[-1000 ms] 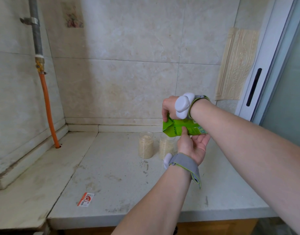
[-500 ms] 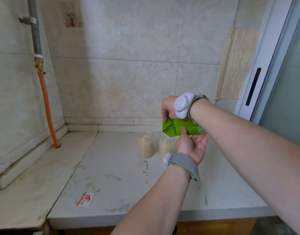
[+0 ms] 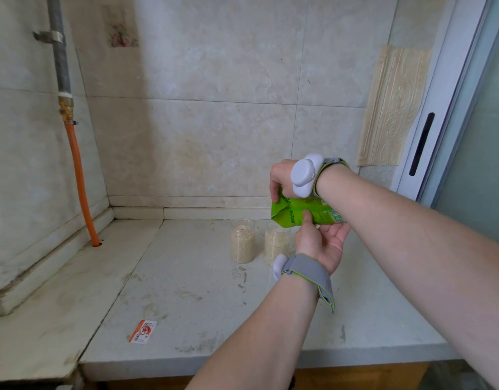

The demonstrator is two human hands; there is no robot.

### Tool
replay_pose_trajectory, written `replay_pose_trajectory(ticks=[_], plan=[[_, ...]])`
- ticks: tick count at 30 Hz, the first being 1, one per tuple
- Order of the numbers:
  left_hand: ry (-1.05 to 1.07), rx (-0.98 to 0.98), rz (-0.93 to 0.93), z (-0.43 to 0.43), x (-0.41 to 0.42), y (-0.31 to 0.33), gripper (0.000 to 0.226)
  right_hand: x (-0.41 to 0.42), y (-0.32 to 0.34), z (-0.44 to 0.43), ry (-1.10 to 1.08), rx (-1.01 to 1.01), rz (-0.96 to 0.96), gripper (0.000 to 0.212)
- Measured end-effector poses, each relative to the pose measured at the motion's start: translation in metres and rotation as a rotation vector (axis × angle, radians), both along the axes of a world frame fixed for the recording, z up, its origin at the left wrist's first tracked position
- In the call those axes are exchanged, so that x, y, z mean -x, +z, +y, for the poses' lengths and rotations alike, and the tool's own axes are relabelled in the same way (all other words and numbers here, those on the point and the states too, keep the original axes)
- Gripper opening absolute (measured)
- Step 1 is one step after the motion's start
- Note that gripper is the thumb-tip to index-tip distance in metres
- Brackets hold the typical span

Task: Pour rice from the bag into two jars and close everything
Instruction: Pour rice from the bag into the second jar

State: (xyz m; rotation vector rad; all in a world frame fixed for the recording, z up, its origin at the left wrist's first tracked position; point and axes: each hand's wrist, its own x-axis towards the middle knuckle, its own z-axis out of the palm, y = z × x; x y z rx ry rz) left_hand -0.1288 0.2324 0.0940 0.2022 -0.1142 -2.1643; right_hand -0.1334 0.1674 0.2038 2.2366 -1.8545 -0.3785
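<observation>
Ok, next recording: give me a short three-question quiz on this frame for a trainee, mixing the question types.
1. True or false: the left jar and the right jar both hold rice.
2. Pick one. The green bag is: A) lying flat beside the jars; B) held off the counter by both hands; C) standing inside a jar.
3. Short answer: which hand grips the bag's top edge?

Key: 1 true. 2 B. 3 the right hand; the left hand holds the bag from below, thumb against its side.
</observation>
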Motion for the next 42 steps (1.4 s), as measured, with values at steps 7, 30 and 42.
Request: replay_pose_trajectory(ticks=[7, 30, 42], plan=[[0.005, 0.017, -0.010, -0.005, 0.003, -0.003, 0.047, 0.002, 0.000, -0.002, 0.003, 0.008, -0.004, 0.046], [-0.013, 0.055, -0.087, -0.012, 0.007, -0.016, 0.047, 0.006, -0.004, 0.003, 0.006, 0.039, 0.013, 0.047], [-0.009, 0.124, -0.332, -0.017, 0.010, -0.036, 0.036, 0.021, -0.009, 0.010, -0.010, 0.093, -0.019, 0.045]])
